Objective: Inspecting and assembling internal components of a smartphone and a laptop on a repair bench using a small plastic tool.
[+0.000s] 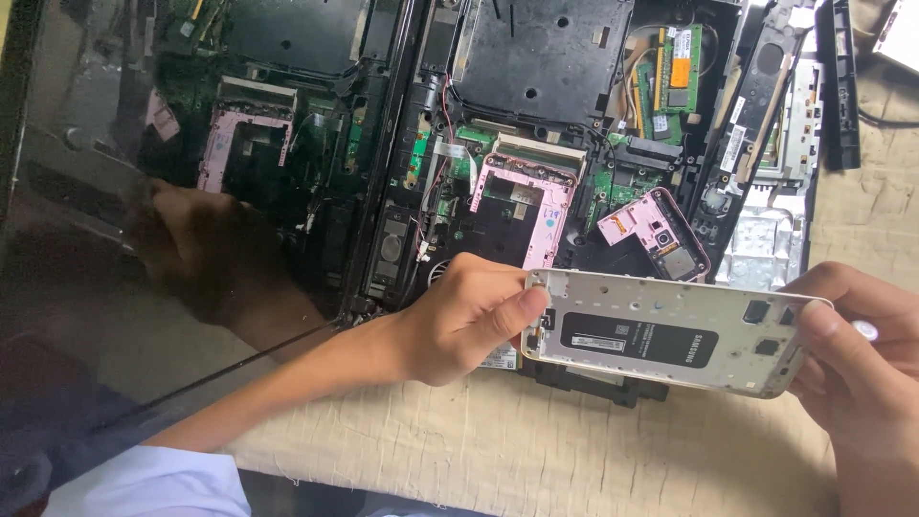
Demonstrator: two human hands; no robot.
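- We pinch the white phone frame (670, 330) at its short ends.
- Our left hand (459, 321) grips one end, right hand (862, 369) the other, above the opened laptop (536, 86).

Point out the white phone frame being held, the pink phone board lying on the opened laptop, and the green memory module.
white phone frame (661, 330), head view, its middle panel.
pink phone board (656, 233), head view, its centre.
green memory module (678, 81), head view, its face.

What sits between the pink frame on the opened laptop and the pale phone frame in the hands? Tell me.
In the head view, only the left hand's thumb and dark laptop chassis lie between the pink frame and the phone frame.
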